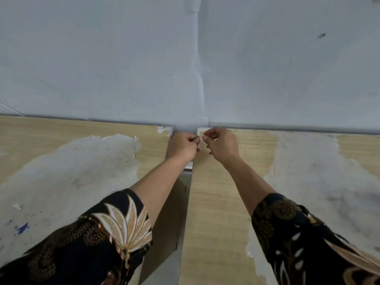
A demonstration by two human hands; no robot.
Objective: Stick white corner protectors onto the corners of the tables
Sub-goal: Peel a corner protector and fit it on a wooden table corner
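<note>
One view: head camera, wide-angle, worn on your head. Faces forward and down, along your forearms, toward wall (123, 58). Wall fills upper frame. Left table (61, 128) and right table (226, 202) fill lower frame; gap (185, 212) between them runs up centre. Your left hand (182, 146) and right hand (222, 145) sit mid-frame at far table edge, arms outstretched. Patterned sleeves (92, 243) crowd bottom corners, closest to lens. Table's far edge bows slightly toward frame borders.

The wall (123, 58) closes off the far side, just beyond the left grip (183, 146) and the right grip (221, 144). Between the left bench (61, 161) and the right bench (308, 182) runs a narrow gap (183, 223), crossed by the left forearm. Broad bench top lies open outside both arms.
</note>
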